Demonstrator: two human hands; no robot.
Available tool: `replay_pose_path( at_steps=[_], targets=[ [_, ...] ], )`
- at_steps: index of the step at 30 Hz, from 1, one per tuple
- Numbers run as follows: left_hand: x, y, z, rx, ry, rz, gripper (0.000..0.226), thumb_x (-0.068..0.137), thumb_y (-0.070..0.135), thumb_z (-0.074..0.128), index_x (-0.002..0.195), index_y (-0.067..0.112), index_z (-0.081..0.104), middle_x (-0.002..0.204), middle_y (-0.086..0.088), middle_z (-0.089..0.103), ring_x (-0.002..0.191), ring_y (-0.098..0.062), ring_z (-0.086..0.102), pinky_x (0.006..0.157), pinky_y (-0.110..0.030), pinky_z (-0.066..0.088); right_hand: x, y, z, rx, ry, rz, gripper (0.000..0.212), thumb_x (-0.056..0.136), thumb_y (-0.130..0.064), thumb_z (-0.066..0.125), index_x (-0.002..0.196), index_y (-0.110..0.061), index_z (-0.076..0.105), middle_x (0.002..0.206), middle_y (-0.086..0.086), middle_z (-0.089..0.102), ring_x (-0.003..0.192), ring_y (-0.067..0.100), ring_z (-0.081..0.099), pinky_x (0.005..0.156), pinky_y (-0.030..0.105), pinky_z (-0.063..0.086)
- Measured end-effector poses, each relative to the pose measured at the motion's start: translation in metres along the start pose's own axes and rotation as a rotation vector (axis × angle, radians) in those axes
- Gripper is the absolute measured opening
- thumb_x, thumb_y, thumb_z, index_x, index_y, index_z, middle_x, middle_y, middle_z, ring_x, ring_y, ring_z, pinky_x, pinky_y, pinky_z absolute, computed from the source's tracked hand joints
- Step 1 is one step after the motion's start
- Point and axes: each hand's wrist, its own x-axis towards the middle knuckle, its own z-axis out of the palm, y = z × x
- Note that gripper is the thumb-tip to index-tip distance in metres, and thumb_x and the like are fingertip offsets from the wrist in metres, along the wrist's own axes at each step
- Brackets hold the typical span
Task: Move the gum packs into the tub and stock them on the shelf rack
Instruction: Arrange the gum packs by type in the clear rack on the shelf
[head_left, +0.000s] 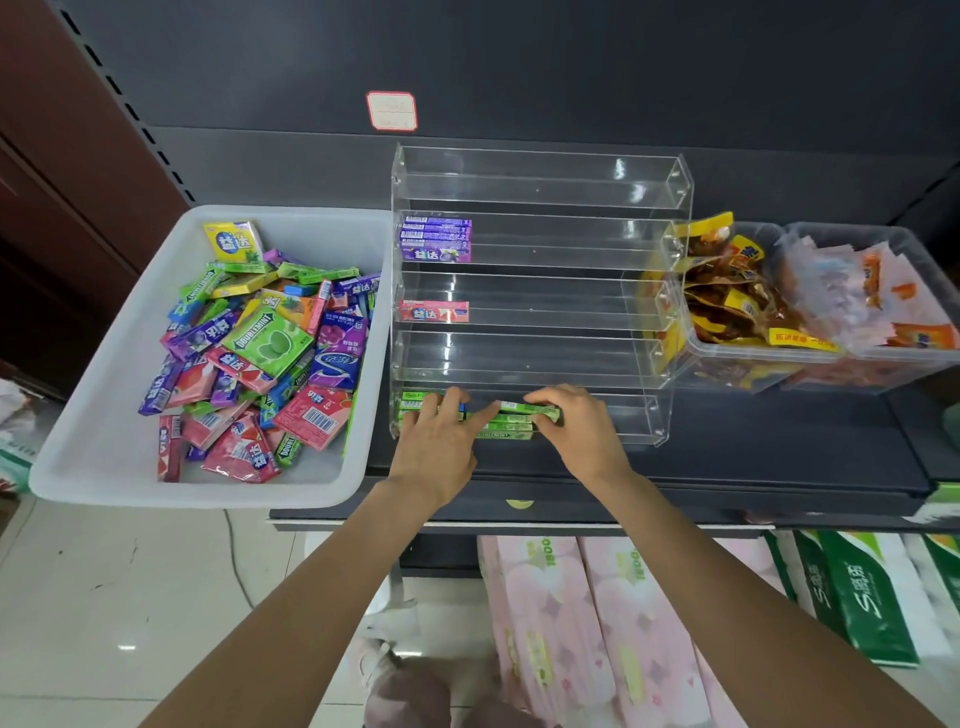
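A clear acrylic tiered rack (540, 291) stands on the dark shelf. Purple gum packs (435, 239) sit at the left of its second tier and a pink pack (434, 310) on the third. Green Doublemint packs (506, 422) lie in the bottom tier. My left hand (439, 441) rests on the left green packs, fingers spread over them. My right hand (576, 431) pinches the right end of a green pack at the stack's top. The white tub (93, 415) at left holds a heap of several mixed gum packs (260, 353).
Two clear bins of snack packets (810, 312) stand right of the rack. A price label (392, 110) is stuck on the dark back panel. Below the shelf edge lie pink tissue packs (582, 623) and green-white packs (862, 597). Tiled floor lies at lower left.
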Motion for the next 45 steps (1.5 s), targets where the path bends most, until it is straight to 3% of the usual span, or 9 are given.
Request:
replay_pose_path(
  at_steps=[6, 14, 19, 25, 32, 36, 39, 42, 45],
  targets=[
    [-0.003, -0.002, 0.002, -0.019, 0.025, 0.014, 0.066, 0.091, 0.019, 0.048, 0.146, 0.037, 0.017, 0.141, -0.003, 0.025, 0.128, -0.025, 0.029, 0.104, -0.040, 0.033, -0.009, 0.017, -0.002, 0.065, 0.029, 0.137, 0.025, 0.087, -0.013, 0.064, 0.112, -0.009, 0.066, 0.109, 0.008, 0.066, 0.092, 0.017, 0.064, 0.082, 0.022, 0.049],
    [-0.009, -0.012, 0.005, -0.249, 0.050, -0.047, 0.057, 0.093, 0.015, 0.047, 0.145, 0.031, 0.028, 0.147, -0.002, 0.027, 0.133, -0.024, 0.026, 0.110, -0.043, 0.032, 0.001, 0.000, 0.008, 0.037, -0.065, 0.059, 0.020, 0.091, -0.010, 0.057, 0.108, -0.011, 0.067, 0.104, 0.009, 0.063, 0.090, 0.019, 0.063, 0.084, 0.033, 0.054],
    [-0.010, -0.013, 0.003, -0.205, 0.019, -0.105, 0.058, 0.094, 0.017, 0.048, 0.145, 0.032, 0.027, 0.149, -0.002, 0.023, 0.138, -0.024, 0.019, 0.113, -0.047, 0.023, 0.007, -0.006, 0.011, 0.006, -0.112, 0.040, 0.017, 0.092, -0.014, 0.056, 0.106, -0.009, 0.066, 0.106, 0.009, 0.062, 0.089, 0.019, 0.063, 0.082, 0.034, 0.053],
    [-0.009, -0.011, 0.000, -0.211, 0.032, -0.107, 0.057, 0.093, 0.017, 0.050, 0.145, 0.029, 0.028, 0.148, -0.004, 0.025, 0.137, -0.025, 0.021, 0.112, -0.044, 0.025, 0.006, -0.010, 0.009, -0.044, -0.135, 0.072, 0.025, 0.092, -0.018, 0.057, 0.116, -0.013, 0.061, 0.114, 0.007, 0.059, 0.097, 0.020, 0.063, 0.083, 0.037, 0.055],
    [-0.013, -0.009, -0.020, -0.470, 0.172, -0.051, 0.044, 0.091, 0.017, 0.055, 0.134, 0.019, 0.046, 0.133, -0.005, 0.044, 0.123, -0.022, 0.041, 0.104, -0.035, 0.037, 0.001, -0.018, -0.001, -0.091, -0.133, 0.061, 0.030, 0.093, -0.020, 0.055, 0.122, -0.015, 0.059, 0.118, 0.007, 0.055, 0.101, 0.020, 0.059, 0.084, 0.036, 0.052],
    [-0.021, -0.011, -0.046, -0.616, 0.315, -0.009, 0.032, 0.091, 0.013, 0.056, 0.123, 0.015, 0.056, 0.122, -0.004, 0.054, 0.110, -0.018, 0.055, 0.095, -0.029, 0.045, 0.002, -0.034, -0.009, -0.004, -0.094, 0.030, 0.028, 0.093, -0.020, 0.055, 0.120, -0.015, 0.061, 0.117, 0.006, 0.056, 0.105, 0.020, 0.058, 0.090, 0.037, 0.050],
    [-0.029, -0.022, -0.070, -0.678, 0.434, 0.015, 0.026, 0.090, 0.009, 0.054, 0.115, 0.012, 0.061, 0.110, -0.003, 0.059, 0.095, -0.015, 0.060, 0.085, -0.029, 0.050, 0.008, -0.062, -0.017, 0.116, -0.041, -0.010, 0.024, 0.093, -0.018, 0.055, 0.115, -0.013, 0.063, 0.114, 0.006, 0.059, 0.101, 0.016, 0.060, 0.090, 0.029, 0.050],
    [-0.036, -0.047, -0.090, -0.686, 0.511, -0.034, 0.024, 0.089, 0.006, 0.054, 0.111, 0.012, 0.062, 0.105, -0.001, 0.061, 0.086, -0.007, 0.056, 0.073, -0.011, 0.042, 0.020, -0.100, -0.022, 0.184, -0.002, -0.088, 0.024, 0.094, -0.015, 0.053, 0.115, -0.012, 0.063, 0.112, 0.005, 0.061, 0.093, 0.009, 0.058, 0.086, 0.021, 0.048],
    [-0.042, -0.087, -0.099, -0.683, 0.536, -0.143, 0.024, 0.090, 0.006, 0.054, 0.111, 0.012, 0.063, 0.109, 0.001, 0.062, 0.087, -0.006, 0.055, 0.074, -0.013, 0.039, 0.034, -0.141, -0.018, 0.233, 0.005, -0.160, 0.024, 0.094, -0.013, 0.052, 0.116, -0.012, 0.064, 0.112, 0.005, 0.061, 0.092, 0.010, 0.059, 0.084, 0.020, 0.047]
  ],
)
